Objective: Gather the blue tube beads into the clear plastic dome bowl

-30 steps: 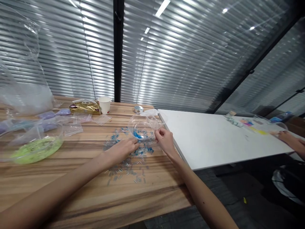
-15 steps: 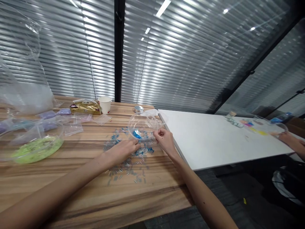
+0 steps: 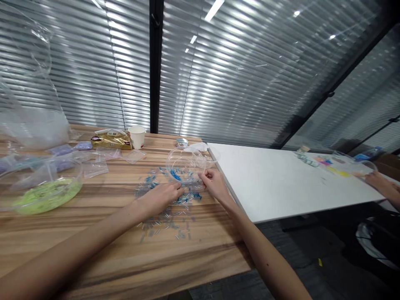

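Cool light glared in streaks off the blinds (image 3: 218,75); the floor (image 3: 300,250) lay dark, fine detail looked soft, and wide-angle distortion stretched the edges.

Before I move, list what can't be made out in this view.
All in the head view:
- Left fingertips: whether the left hand pinches anything is too small to tell.
- Right fingertips: anything between the right hand's fingers is too small to identify.
- Large bowl with green contents: cut off by the left edge.
- Paper cup: its wall hides the inside.
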A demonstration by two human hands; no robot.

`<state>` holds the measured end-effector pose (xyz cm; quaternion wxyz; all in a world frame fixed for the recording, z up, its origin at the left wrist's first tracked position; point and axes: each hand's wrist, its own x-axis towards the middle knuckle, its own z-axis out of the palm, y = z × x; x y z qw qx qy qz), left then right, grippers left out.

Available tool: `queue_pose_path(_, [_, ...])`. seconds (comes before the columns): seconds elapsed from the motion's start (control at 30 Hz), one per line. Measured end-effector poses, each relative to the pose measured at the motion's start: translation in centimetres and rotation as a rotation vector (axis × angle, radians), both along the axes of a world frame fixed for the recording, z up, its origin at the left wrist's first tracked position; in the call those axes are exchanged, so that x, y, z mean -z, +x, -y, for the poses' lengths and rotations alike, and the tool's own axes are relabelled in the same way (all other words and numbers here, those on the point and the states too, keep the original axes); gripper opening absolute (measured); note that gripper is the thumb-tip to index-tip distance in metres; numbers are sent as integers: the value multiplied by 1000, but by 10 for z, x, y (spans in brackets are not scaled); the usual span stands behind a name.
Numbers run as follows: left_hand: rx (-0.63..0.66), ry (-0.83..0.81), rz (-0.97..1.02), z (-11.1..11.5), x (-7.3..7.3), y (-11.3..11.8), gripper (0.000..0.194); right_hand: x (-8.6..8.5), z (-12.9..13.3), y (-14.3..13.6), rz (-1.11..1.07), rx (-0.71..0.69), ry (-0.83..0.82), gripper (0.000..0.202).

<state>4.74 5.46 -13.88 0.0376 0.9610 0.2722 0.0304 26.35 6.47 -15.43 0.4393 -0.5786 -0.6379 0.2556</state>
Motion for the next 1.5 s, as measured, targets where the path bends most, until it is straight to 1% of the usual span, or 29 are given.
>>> queue_pose_path(0.27, [20,15,52,-1,5,0,34,5,-4,2,-37,-6,-4,28])
queue_pose_path(0.43, [18,31,29,-3,9,0,32,6,-4,3,-31,-13,-16,29])
queue_pose_path(0.57, [27,58,50,-4,12,-1,40,4,-3,2,-22,-12,3,28])
queue_pose_path(0.7, [15,58,34,-2,12,0,37,1,0,1,2,-23,24,30])
queue_pose_path(0.87, [4,62,-11,-1,10,1,47,-1,1,0,60,-62,47,33])
queue_pose_path(1.03, [7,62,-30,0,7,2,42,0,0,1,90,-79,54,34])
queue_pose_path(1.17, [6,47,-5,1,6,2,44,-1,0,1,113,-82,50,35])
queue_pose_path(1.37, [22,38,81,0,9,0,36,0,0,1,91,-77,33,34])
queue_pose_path(1.5, [24,51,98,0,12,-2,37,0,0,1,89,-85,37,34])
